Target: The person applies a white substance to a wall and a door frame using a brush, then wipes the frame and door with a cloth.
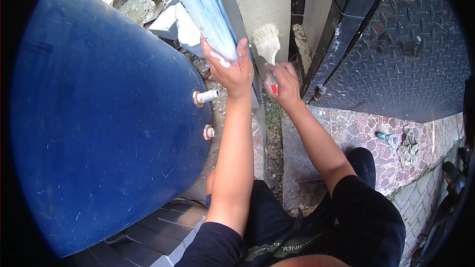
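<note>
Paint-flecked, my left hand (231, 73) wraps round the lower part of a long post (198, 2) streaked with white and pale blue, thumb on the right side and fingers on the left. White paint shows on the fingers. In my right hand (286, 85) is a paintbrush (267, 44), gripped by its handle, with a bit of red near the grip. Its pale, splayed bristles point up and away from me, in front of a cream wall strip (262, 0). The brush appears just right of the post, apart from it.
A big blue tank (109, 113) fills the left, with a pipe fitting (205, 97) sticking out towards my left forearm. At right stands a dark diamond-plate metal sheet (405, 49). A scraper-like tool (388, 138) and a crumpled rag (408, 147) lie on the patterned paving.
</note>
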`<state>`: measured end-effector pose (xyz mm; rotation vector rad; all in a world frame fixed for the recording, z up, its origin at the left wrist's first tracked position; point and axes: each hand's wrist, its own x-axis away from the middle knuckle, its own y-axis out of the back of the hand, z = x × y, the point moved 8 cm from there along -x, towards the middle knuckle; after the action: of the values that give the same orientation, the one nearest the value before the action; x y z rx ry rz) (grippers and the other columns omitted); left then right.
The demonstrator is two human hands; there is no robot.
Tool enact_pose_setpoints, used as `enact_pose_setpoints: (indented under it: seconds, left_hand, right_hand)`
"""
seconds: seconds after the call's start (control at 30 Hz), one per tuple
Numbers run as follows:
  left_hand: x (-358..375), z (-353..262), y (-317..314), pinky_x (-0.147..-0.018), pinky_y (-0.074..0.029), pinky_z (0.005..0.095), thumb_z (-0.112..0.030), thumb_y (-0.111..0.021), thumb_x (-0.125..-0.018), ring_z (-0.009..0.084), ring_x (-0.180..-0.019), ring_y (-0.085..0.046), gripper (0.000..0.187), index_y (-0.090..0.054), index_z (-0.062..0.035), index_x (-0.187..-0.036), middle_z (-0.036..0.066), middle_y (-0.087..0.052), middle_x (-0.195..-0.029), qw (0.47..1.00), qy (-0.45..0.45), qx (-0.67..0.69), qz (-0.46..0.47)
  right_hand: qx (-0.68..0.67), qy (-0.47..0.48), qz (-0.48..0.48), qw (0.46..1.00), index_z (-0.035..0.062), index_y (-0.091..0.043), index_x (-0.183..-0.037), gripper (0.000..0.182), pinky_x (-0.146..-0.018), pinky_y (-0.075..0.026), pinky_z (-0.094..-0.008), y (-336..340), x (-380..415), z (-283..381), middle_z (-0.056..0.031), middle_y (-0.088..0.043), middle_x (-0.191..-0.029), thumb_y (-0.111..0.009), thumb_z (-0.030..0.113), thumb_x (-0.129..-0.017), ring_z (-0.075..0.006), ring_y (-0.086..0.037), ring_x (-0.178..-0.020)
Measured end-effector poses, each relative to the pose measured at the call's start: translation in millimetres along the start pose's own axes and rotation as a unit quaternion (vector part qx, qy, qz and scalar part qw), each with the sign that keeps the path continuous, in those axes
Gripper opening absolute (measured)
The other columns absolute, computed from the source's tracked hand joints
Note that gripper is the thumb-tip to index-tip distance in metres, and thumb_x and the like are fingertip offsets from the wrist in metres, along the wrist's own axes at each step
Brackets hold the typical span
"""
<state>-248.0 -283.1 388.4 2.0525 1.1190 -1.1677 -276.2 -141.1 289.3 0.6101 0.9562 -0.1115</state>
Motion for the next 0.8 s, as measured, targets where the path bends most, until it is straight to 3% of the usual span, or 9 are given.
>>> enact_pose_setpoints:
  seconds: [0.2,0.23,0.3,0.47,0.57,0.63,0.7,0.73,0.8]
  left_hand:
    - [0.6,3.6,-1.4,-0.095,-0.035,0.0445,-0.033,-0.062,-0.086,0.0422,-0.113,-0.046,0.074,-0.025,0.013,-0.13,0.034,-0.041,-0.123,0.999,0.009,0.034,0.002]
    - [0.8,4.5,-1.4,-0.095,-0.035,0.0445,-0.033,-0.062,-0.086,0.0422,-0.113,-0.046,0.074,-0.025,0.013,-0.13,0.034,-0.041,-0.123,0.999,0.011,0.035,0.002]
    - [0.7,2.1,1.8,-0.09,-0.042,0.0445,-0.031,-0.072,-0.078,0.0455,-0.108,-0.051,0.079,-0.03,0.0115,-0.129,0.033,-0.047,-0.12,0.999,-0.006,0.018,-0.027]
    - [-1.4,-0.4,3.6,-0.091,-0.041,0.0453,-0.031,-0.072,-0.078,0.0457,-0.11,-0.05,0.078,-0.031,0.0117,-0.129,0.032,-0.046,-0.122,0.999,-0.027,-0.012,-0.03]
    - [0.8,2.6,2.3,-0.092,-0.041,0.0464,-0.031,-0.072,-0.078,0.0455,-0.111,-0.049,0.077,-0.032,0.0119,-0.128,0.031,-0.046,-0.122,0.999,-0.015,-0.011,-0.03]
    - [-0.6,0.8,2.8,-0.092,-0.04,0.0462,-0.032,-0.072,-0.078,0.0454,-0.111,-0.048,0.077,-0.032,0.0117,-0.129,0.031,-0.046,-0.122,1.0,-0.013,-0.001,-0.027]
    - [-0.7,1.9,2.6,-0.091,-0.041,0.0457,-0.032,-0.071,-0.079,0.0453,-0.111,-0.049,0.078,-0.032,0.0114,-0.129,0.031,-0.047,-0.121,1.0,0.0,0.007,-0.019]
    - [-0.7,2.3,2.4,-0.091,-0.041,0.0455,-0.032,-0.071,-0.079,0.0452,-0.11,-0.049,0.077,-0.032,0.0112,-0.129,0.031,-0.046,-0.121,1.0,-0.003,0.009,-0.024]
    - [0.7,2.2,1.7,-0.091,-0.041,0.0453,-0.032,-0.071,-0.079,0.0452,-0.11,-0.049,0.077,-0.032,0.0111,-0.129,0.031,-0.046,-0.121,1.0,-0.005,0.011,-0.024]
  right_hand:
    - [-0.038,-0.087,-0.017,0.995,0.0065,-0.062,-0.094,0.026,-0.069,-0.048,-0.0394,7.2,21.2,1.5,-0.0128,-0.063,-0.078,-0.068,0.011,-0.069,-0.0319,-0.059,-0.072]
    - [-0.036,-0.088,-0.015,0.995,0.0065,-0.062,-0.094,0.026,-0.069,-0.048,-0.0394,9.2,9.8,8.7,-0.0128,-0.063,-0.078,-0.068,0.011,-0.069,-0.0319,-0.059,-0.072]
    - [-0.003,-0.184,-0.004,0.983,0.0063,-0.064,-0.089,0.02,-0.063,-0.049,-0.041,10.1,-22.0,2.8,-0.0157,-0.064,-0.074,-0.067,0.016,-0.072,-0.0344,-0.061,-0.067]
    - [-0.075,-0.276,-0.087,0.954,0.004,-0.064,-0.084,0.018,-0.061,-0.05,-0.0378,37.1,-106.2,15.4,-0.0184,-0.063,-0.065,-0.066,0.019,-0.074,-0.034,-0.064,-0.066]
    - [-0.146,-0.233,-0.163,0.947,0.0022,-0.063,-0.083,0.017,-0.059,-0.05,-0.0354,60.5,-125.4,36.9,-0.0171,-0.061,-0.06,-0.064,0.018,-0.076,-0.032,-0.064,-0.063]
    - [-0.2,-0.211,-0.18,0.94,0.0003,-0.062,-0.083,0.013,-0.06,-0.05,-0.0336,59.1,-119.3,34.8,-0.0169,-0.063,-0.066,-0.065,0.01,-0.075,-0.0308,-0.065,-0.065]
    - [-0.184,-0.044,-0.244,0.951,-0.0003,-0.061,-0.085,0.014,-0.063,-0.05,-0.0332,71.9,-108.6,53.0,-0.0155,-0.065,-0.074,-0.065,0.002,-0.073,-0.0305,-0.063,-0.069]
    - [-0.148,0.003,-0.22,0.964,-0.0012,-0.06,-0.09,0.02,-0.067,-0.05,-0.0339,68.8,-100.6,57.1,-0.0146,-0.065,-0.083,-0.065,-0.002,-0.071,-0.0308,-0.062,-0.073]
    - [-0.099,0.01,-0.186,0.977,-0.0012,-0.059,-0.09,0.02,-0.068,-0.05,-0.0345,46.5,-71.9,40.1,-0.0146,-0.065,-0.085,-0.064,-0.002,-0.071,-0.031,-0.062,-0.074]
